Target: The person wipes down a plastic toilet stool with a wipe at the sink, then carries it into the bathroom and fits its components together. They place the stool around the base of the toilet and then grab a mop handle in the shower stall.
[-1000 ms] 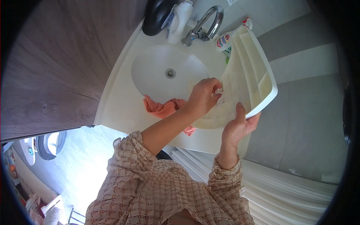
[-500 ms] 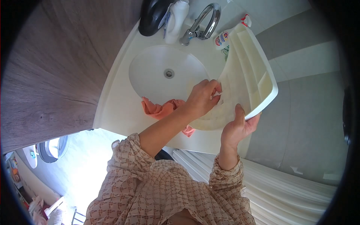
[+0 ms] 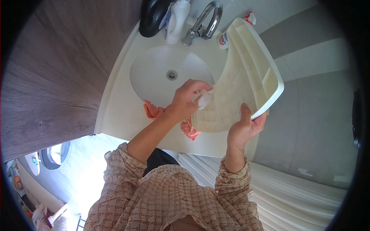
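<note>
My left hand (image 3: 189, 99), at the lower right of the white sink (image 3: 152, 86), is closed on a small white wad (image 3: 204, 100). The wad is beside the left edge of a cream-coloured curved tray (image 3: 246, 57) with raised ridges and a white rim. My right hand (image 3: 245, 129) grips the tray's lower right edge, thumb on the inner face and fingers mostly behind the rim. A crumpled coral cloth (image 3: 190, 130) lies on the counter by the sink, partly hidden under my left wrist and the tray.
A chrome faucet (image 3: 206, 23) stands behind the sink, with a white bottle (image 3: 177, 23) and a black rounded object (image 3: 152, 19) to its left. A spray bottle (image 3: 223, 39) is partly behind the tray. Wooden panelling (image 3: 61, 73) borders the left.
My left hand has moved left, away from the tray's middle, and more of the white wad shows. The tray has shifted slightly left and down in view, still in my right hand.
</note>
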Action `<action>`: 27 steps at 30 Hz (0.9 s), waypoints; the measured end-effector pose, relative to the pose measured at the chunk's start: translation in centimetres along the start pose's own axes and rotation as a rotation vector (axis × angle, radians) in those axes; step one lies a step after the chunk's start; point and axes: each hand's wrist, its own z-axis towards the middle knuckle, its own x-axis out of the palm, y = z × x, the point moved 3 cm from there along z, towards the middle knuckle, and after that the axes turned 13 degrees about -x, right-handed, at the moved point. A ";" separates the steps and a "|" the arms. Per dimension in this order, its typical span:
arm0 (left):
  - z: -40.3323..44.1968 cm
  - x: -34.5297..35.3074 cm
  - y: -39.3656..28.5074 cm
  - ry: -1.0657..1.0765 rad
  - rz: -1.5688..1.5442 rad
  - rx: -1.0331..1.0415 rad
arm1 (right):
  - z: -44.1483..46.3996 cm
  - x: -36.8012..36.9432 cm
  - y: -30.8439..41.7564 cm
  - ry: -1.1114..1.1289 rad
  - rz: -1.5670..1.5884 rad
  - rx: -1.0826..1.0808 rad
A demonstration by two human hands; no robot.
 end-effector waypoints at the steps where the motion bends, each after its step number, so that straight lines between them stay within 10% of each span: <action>1: 0.3 0.3 -0.5 -0.001 0.178 0.154 | -0.1 0.1 0.0 0.006 0.003 -0.003; 6: 1.3 2.2 -1.8 0.010 0.720 0.512 | -0.6 0.4 0.2 -0.004 0.060 -0.012; 15: 2.1 -0.1 1.0 0.260 -0.190 -0.255 | -0.2 0.3 0.0 0.011 0.016 -0.024; 18: 0.7 -1.8 1.3 0.051 -0.359 -0.318 | -0.2 -0.1 -0.7 -0.007 -0.013 -0.013; 27: -1.3 0.5 -2.7 0.197 0.197 0.359 | 0.1 -0.2 -0.9 -0.027 0.014 -0.020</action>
